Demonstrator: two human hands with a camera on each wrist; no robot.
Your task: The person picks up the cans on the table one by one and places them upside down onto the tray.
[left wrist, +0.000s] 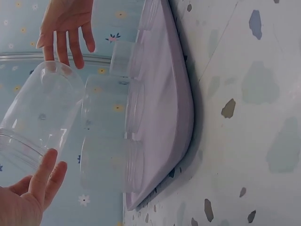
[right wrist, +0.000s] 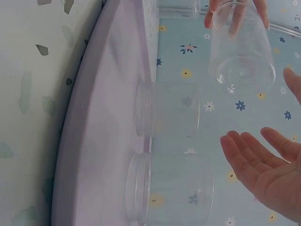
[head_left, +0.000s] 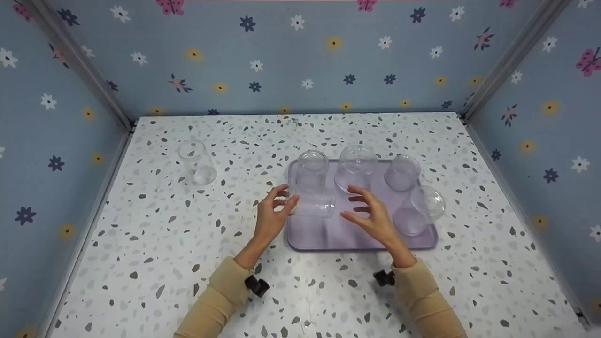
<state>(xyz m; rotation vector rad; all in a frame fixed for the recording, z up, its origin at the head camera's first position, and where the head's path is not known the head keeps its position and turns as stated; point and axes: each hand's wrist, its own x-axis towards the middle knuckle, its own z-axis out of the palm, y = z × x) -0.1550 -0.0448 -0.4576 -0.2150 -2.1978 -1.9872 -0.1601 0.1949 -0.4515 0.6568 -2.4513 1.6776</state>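
Note:
My left hand [head_left: 273, 213] grips a clear plastic jar [head_left: 315, 204] at its threaded mouth end. The jar lies on its side in the air, its base pointing right, over the lilac tray [head_left: 347, 239]. In the left wrist view, thumb and fingers [left wrist: 43, 181] wrap the neck. My right hand [head_left: 373, 217] is spread with fingers apart, a short gap from the jar's base; the right wrist view shows its palm [right wrist: 268, 169] holding nothing. Behind the hands, clear jars [head_left: 313, 164] stand mouth down on the tray.
More upturned jars stand on the tray: a wide one [head_left: 355, 162] at the back, one [head_left: 403, 172] at back right, another [head_left: 425, 206] at its right side. A tall clear jar [head_left: 197, 162] stands apart on the speckled table [head_left: 141, 225]. Flowered panels [head_left: 300, 56] enclose three sides.

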